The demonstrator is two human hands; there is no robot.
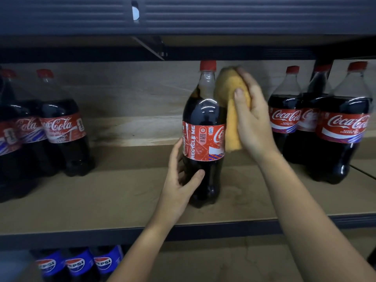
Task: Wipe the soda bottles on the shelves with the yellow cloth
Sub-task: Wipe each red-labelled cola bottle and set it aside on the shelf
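Note:
A large cola bottle (pixel 204 127) with a red cap and red label stands upright in the middle of the wooden shelf (pixel 114 196). My left hand (pixel 181 176) grips its lower body, thumb across the front. My right hand (pixel 251 117) holds the yellow cloth (pixel 230 98) against the bottle's right shoulder and side, fingers curled over the cloth. The cloth hangs down to about the label's lower edge.
Three cola bottles (pixel 343 123) stand at the right of the same shelf, and several more (pixel 59 123) at the left. Blue-labelled Pepsi bottles (pixel 79 263) sit on the shelf below. A dark shelf (pixel 183 15) runs close overhead.

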